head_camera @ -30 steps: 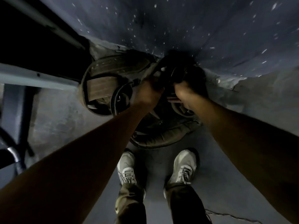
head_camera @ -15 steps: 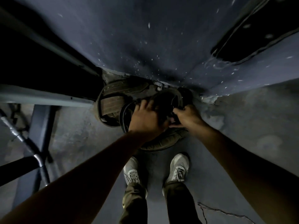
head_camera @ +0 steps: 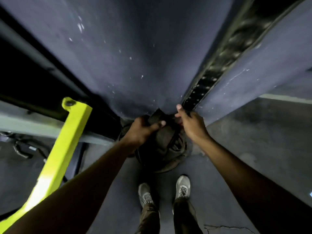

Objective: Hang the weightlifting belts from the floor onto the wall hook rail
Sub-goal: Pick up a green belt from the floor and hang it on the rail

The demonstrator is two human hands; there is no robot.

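I stand close to a dark blue-grey wall (head_camera: pixel 135 48) with small white specks on it. The floor (head_camera: pixel 236 141) is grey and dull, and it has a crack (head_camera: pixel 224 227) near my right foot. My two grey shoes (head_camera: pixel 182 186) point at the wall.

My left hand (head_camera: pixel 141 130) has a tight grip on a dark belt (head_camera: pixel 160 132), with my fingers and thumb curled round its top end. The belt hangs down in front of the wall, above the floor. More belts (head_camera: pixel 167 159) lie in a heap on the floor just below it, against the wall.

My right hand (head_camera: pixel 190 124) is just beside the belt's top. Its fingers are bent, but I cannot tell if it holds anything. It touches the low end of a black strip with holes (head_camera: pixel 200 88) that runs up the wall.

A bright yellow bar (head_camera: pixel 60 146) slants on my left.
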